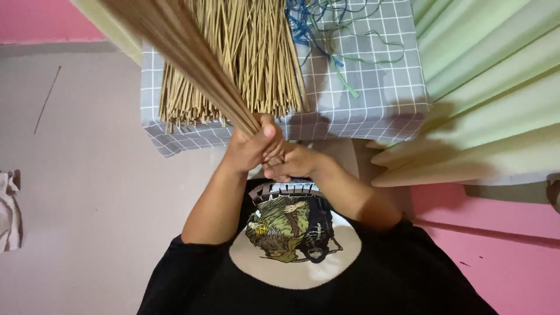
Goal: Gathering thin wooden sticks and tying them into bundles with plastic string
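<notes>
No packages, labels or signs readable as such; only printed picture on black shirt point(291, 233), centre bottom.

Left hand point(252, 146) closed round base of stick bundle point(175, 46). Bundle held above floor, in front of chest; long axis runs from fist up-left, fanning toward top-left corner.

Right hand point(294, 163) touching left hand, fingers curled; what it grips cannot be told.

One second pile of sticks point(245, 64) on grey checked cloth point(373, 87), ends toward person. Blue-green strings point(326, 29) beside it, uncounted. One single stick point(48, 99) on floor, left. One rag point(9, 210) at left edge.

Two hands point(274, 154); two bundles of straw sticks, one gripped point(192, 64), one lying at twelve o'clock point(245, 64); one checked cloth point(373, 87) (grey); one tangle of blue strings point(315, 23).
</notes>
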